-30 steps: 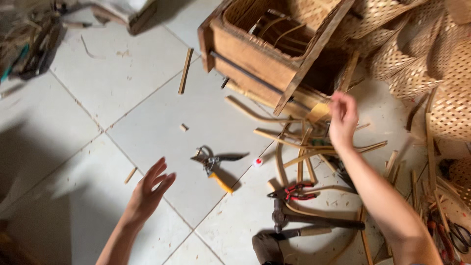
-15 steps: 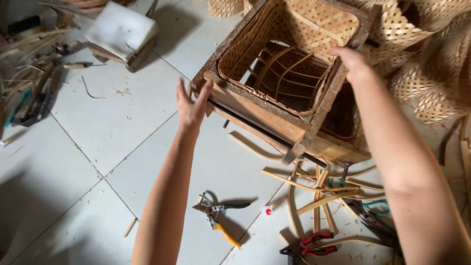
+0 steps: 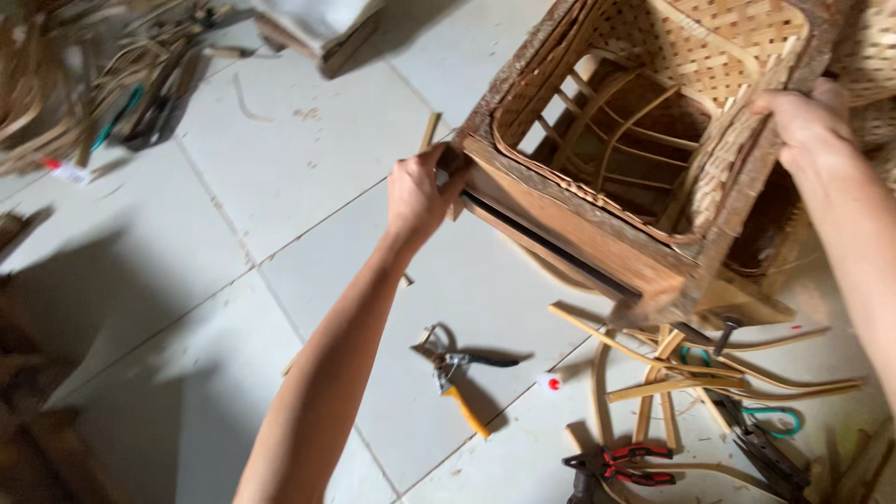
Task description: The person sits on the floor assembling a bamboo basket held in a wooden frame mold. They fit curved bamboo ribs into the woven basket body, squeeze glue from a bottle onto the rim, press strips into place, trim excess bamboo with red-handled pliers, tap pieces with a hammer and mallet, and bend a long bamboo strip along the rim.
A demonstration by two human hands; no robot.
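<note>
Both hands [image 3: 417,198] now gripping basket frame [image 3: 597,233]

Brown woven basket [image 3: 653,140], yellow-handled pliers [image 3: 457,378]

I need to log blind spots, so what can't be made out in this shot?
Head view only:
- Right hand: fingertips hidden behind the square woven bamboo basket frame.
- Left hand: grip on the frame's corner blurred.
- Red-handled pliers: jaws cut by the bottom edge.
- Pile of bamboo strips: motion-blurred.
</note>
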